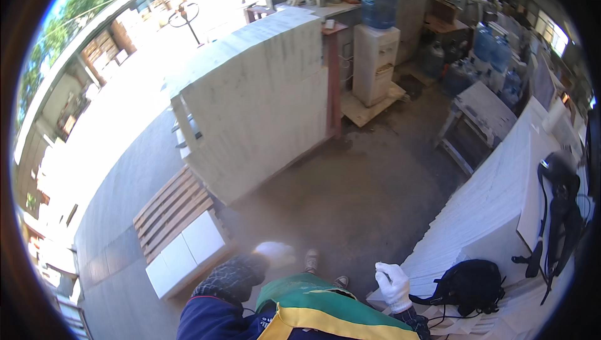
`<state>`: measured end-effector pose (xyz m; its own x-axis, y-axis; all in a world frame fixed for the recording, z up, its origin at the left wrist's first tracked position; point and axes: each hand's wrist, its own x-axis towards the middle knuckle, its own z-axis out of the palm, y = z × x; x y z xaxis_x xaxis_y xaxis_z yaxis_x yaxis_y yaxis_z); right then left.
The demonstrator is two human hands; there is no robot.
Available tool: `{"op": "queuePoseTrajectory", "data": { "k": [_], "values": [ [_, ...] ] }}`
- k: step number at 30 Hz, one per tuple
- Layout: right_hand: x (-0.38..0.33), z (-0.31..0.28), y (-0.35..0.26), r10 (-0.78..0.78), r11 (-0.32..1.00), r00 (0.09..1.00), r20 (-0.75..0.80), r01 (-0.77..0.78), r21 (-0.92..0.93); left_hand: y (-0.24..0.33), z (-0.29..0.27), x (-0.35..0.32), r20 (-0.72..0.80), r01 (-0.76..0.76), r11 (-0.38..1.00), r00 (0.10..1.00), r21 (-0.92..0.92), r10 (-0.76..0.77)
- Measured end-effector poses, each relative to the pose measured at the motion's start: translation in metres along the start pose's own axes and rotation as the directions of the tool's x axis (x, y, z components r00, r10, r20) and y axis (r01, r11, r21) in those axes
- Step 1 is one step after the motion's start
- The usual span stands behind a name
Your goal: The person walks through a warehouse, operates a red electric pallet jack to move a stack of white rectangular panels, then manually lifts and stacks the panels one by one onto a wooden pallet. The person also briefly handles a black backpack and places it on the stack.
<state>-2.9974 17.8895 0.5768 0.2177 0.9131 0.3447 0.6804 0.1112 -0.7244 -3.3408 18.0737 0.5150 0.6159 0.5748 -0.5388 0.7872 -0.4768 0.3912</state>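
My left hand [275, 253], in a white glove, is held out in front of my body and smeared by motion, so its fingers cannot be made out. White rectangular slabs [183, 254] lie on a wooden pallet [172, 207] to its left. My right hand [393, 285], also in a white glove, is raised with its fingers curled in, and nothing shows in it. Beside it on the right is a long row of thin white sheets or slabs [482, 202], on which a small black bag [466, 287] rests. A green and yellow apron [332, 307] covers my front.
A large pale partition [263, 108] stands ahead. Behind it is a water dispenser [375, 65] with a blue bottle [379, 2]. A worn low table [479, 115] and several water bottles [491, 49] stand at the right. Black straps [560, 208] hang at far right.
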Motion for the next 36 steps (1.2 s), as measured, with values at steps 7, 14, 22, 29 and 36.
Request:
{"op": "queuePoseTrajectory", "data": {
  "k": [7, 14, 22, 29, 36],
  "values": [
    [0.053, 0.108, -0.035, -0.076, 0.996, 0.833, 0.548, 0.042, 0.074, -0.159, 0.187, -0.216, -0.008, 0.469, 0.336, 0.574, -0.817, -0.819],
    [0.062, 0.281, -0.051, 0.211, 0.945, 0.322, 0.923, 0.174, -0.277, -0.216, 0.377, -0.276, 0.201, 0.359, 0.017, 0.562, -0.933, -0.802],
    [0.093, 0.411, -0.112, 0.315, 0.909, 0.198, 0.928, 0.217, -0.355, -0.267, 0.427, -0.275, 0.216, 0.079, -0.203, 0.479, -0.976, -0.851],
    [0.185, 0.563, -0.142, 0.308, 0.933, 0.156, 0.938, 0.143, -0.33, -0.368, 0.353, -0.243, 0.01, -0.157, -0.098, 0.485, -0.983, -0.874],
    [0.262, 0.781, -0.271, -0.159, 0.987, -0.001, 0.987, 0.035, 0.159, -0.433, 0.233, -0.301, 0.595, -0.502, -0.568, 0.126, -0.652, -0.794]
  ]
}}
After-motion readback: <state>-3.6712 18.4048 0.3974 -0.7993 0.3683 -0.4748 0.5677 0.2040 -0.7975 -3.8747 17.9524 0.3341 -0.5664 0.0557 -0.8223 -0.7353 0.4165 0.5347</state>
